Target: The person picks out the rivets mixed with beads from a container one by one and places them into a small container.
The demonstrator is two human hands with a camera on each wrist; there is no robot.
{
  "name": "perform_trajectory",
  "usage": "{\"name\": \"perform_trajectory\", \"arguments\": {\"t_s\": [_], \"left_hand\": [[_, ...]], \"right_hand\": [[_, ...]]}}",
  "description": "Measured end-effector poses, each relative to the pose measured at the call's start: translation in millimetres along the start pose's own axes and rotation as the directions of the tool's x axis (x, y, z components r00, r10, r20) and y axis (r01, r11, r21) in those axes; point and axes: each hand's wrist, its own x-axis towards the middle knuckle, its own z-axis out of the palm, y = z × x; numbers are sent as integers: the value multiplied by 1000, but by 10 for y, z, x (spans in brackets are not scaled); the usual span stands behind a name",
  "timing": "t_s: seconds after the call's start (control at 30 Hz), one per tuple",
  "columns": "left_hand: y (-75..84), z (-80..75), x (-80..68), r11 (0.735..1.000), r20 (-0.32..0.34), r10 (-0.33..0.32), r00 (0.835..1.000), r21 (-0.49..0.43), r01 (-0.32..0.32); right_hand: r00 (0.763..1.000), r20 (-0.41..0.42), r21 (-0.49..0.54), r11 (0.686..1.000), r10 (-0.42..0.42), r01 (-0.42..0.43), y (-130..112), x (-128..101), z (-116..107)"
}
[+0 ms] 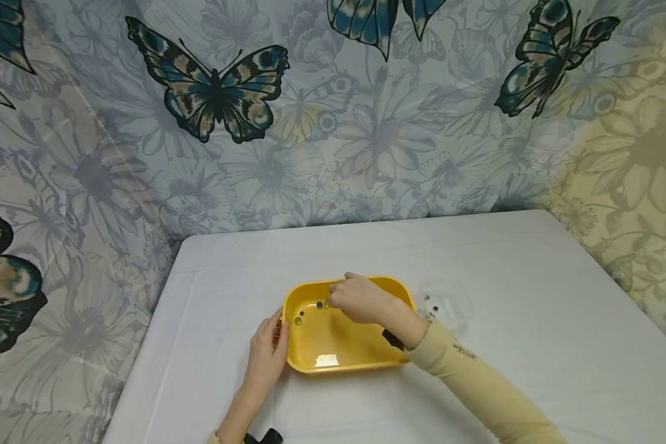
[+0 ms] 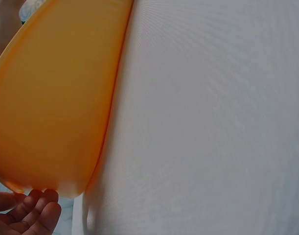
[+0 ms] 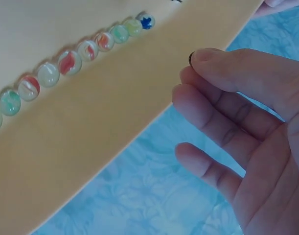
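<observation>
Pinched in the right hand (image 1: 361,299) grip is a small dark marble (image 3: 191,58), over the yellow plastic tub (image 1: 341,361). Left hand (image 1: 267,351), fingers straight, rests against the tub's outer wall on the white tabletop (image 1: 533,296); glass marbles (image 3: 66,63) line the tub.

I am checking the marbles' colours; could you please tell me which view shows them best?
The right wrist view: a row of marbles shows close and sharp. The head view gives only tiny dots in the yellow tub; the left wrist view shows none.
</observation>
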Motion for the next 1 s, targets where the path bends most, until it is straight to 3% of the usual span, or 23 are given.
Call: {"name": "perform_trajectory", "arguments": {"t_s": [0.3, 1.0], "left_hand": [[-7, -5, 10, 1000, 14, 0, 1000, 7, 0], [2, -11, 4, 1000, 6, -10, 1000, 10, 10]], "right_hand": [[999, -38, -16, 1000, 15, -16, 54, -105, -19], [996, -28, -2, 996, 88, -88, 154, -334, -58]]}}
